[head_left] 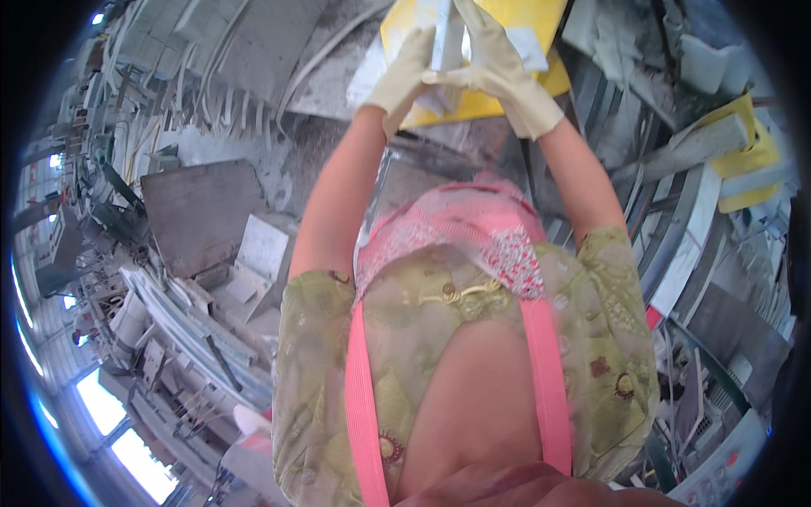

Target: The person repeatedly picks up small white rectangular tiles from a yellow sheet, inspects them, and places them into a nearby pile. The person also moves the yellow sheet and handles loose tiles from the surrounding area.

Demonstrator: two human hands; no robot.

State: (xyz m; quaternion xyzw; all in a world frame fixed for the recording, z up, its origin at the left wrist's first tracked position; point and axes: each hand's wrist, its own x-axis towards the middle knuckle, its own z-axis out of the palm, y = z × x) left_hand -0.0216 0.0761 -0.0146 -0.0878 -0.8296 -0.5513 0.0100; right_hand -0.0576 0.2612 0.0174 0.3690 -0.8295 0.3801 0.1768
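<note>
At the top of the head view, my two hands in cream rubber gloves are on either side of a pale, narrow bar-shaped piece (pixel 442 35) with a shiny light-blue face. My left hand (pixel 409 74) grips its left side. My right hand (pixel 497 74) lies along the right, its thumb reaching across the near end and its fingers stretched forward. The piece's far end is cut off by the picture's edge. Beneath are a yellow sheet (pixel 528 15) and white scraps (pixel 528 49); what the bar is exactly cannot be made out.
Left of my arms stand a grey board (pixel 207 211) and a white panel (pixel 263 245). Long pale strips (pixel 198 338) lie at the lower left. On the right are metal rails (pixel 676 253) and another yellow piece (pixel 752 160). Pale strips hang off a stack at the upper left.
</note>
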